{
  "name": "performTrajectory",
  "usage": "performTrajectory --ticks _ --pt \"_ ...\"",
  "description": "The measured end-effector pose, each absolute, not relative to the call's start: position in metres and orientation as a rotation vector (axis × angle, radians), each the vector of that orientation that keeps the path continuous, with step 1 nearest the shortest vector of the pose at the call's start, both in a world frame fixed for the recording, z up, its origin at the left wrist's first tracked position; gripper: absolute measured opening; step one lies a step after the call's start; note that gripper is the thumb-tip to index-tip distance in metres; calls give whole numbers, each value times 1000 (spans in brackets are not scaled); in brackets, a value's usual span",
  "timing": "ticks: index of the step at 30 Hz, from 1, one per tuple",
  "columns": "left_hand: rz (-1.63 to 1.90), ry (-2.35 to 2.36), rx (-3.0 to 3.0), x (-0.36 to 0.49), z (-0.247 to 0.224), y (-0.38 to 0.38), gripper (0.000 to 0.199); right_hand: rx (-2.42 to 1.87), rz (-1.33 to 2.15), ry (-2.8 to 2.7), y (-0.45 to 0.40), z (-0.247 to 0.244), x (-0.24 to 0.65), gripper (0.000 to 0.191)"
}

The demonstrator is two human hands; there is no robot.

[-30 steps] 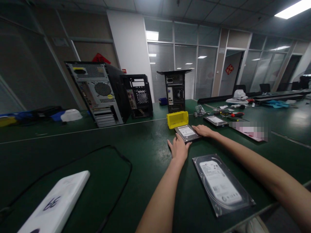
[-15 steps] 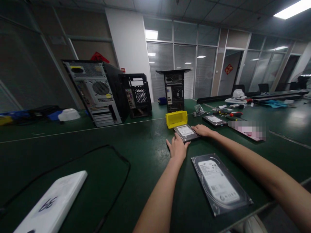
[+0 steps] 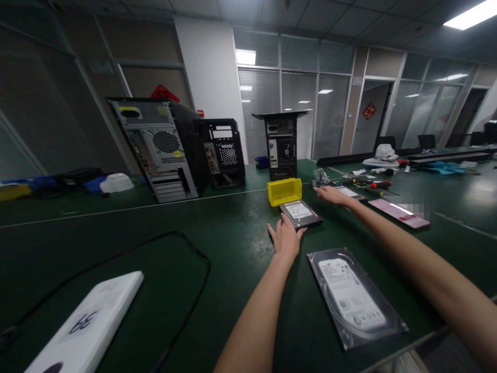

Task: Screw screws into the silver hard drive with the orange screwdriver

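My left hand [image 3: 286,237] rests with fingers spread against the near-left edge of a hard drive [image 3: 300,213] lying flat on the green table. Touching or nearly touching that drive's far end is a yellow open-faced plastic box [image 3: 284,192]. My right hand [image 3: 332,196] is stretched out beyond the drive, apart from it, its fingertips close to a clear plastic bag [image 3: 320,176] with small parts. Behind the right hand and partly covered by it lies a second hard drive [image 3: 351,192]. A larger-looking hard drive in a clear bag [image 3: 353,295] lies nearest me.
Computer cases [image 3: 163,150] stand at the back left, another case [image 3: 282,150] behind the yellow box. A pink phone [image 3: 399,213] and red-handled tools [image 3: 380,184] lie right. A black cable [image 3: 202,259] and white device marked 39 [image 3: 89,321] are at left.
My right hand has left the hard drive's right edge and moved away and to the right, toward the small clear bag. The left hand stays at the drive. The view shifts slightly.
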State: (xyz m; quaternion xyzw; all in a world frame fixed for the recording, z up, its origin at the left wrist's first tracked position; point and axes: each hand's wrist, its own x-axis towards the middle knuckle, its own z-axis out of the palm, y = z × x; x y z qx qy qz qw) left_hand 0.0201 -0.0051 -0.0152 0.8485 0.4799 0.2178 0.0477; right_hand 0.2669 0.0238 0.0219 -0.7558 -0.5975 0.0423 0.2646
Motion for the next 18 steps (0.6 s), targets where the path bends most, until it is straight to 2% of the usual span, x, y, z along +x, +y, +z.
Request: performTrajectory --ticks 2,4,5,9,18 --pt "660 1466 2594 20 -16 -5 70 -1944 88 -1520 25 44 279 40" --pt "659 1465 2601 20 -16 -4 69 -1532 110 -1304 28 65 287 20" --pt "659 1466 2603 20 -16 -4 69 -1359 123 -1258 29 73 288 16" --pt "663 1465 2603 20 -16 -4 69 -1010 93 -1227 32 89 272 19" --pt "643 1458 2602 18 -13 -6 67 -1076 64 -1275 45 69 233 28"
